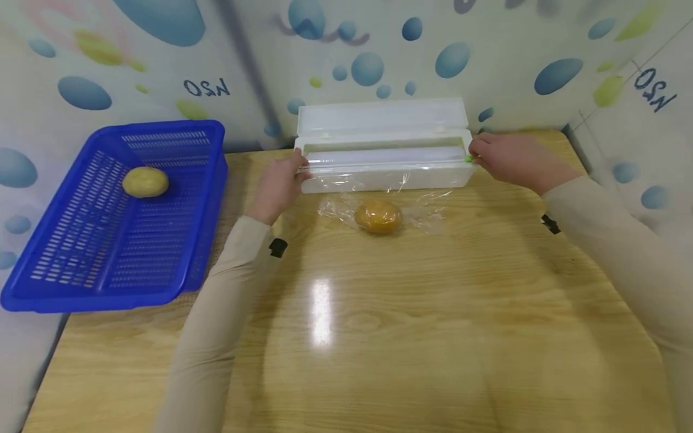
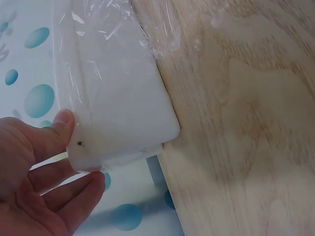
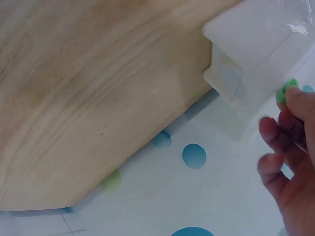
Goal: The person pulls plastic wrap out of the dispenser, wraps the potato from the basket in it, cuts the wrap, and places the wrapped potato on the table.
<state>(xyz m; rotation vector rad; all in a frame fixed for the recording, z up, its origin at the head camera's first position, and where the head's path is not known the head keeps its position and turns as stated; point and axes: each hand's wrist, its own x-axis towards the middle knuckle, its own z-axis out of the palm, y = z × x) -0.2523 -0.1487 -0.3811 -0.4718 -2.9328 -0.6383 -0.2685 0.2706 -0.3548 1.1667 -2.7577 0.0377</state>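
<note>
A white cling film dispenser [image 1: 387,180] with its lid raised lies at the back of the table, a roll of film [image 1: 379,156] inside it. My left hand [image 1: 278,183] grips its left end; in the left wrist view the thumb lies on one face and the fingers round the end. At the other end, my right hand [image 1: 509,159] pinches a small green slider [image 3: 285,92] between thumb and fingertip. Clear film spreads over the dispenser's front. Just before it sits a yellow-brown, potato-like item [image 1: 379,216] wrapped in clear film, with crumpled ends on both sides.
On the left stands a blue plastic basket [image 1: 186,264] with one potato [image 1: 145,181] in it. A wall covering with blue dots [image 1: 368,69] rises right behind the dispenser. The wooden table [image 1: 411,337] stretches toward me.
</note>
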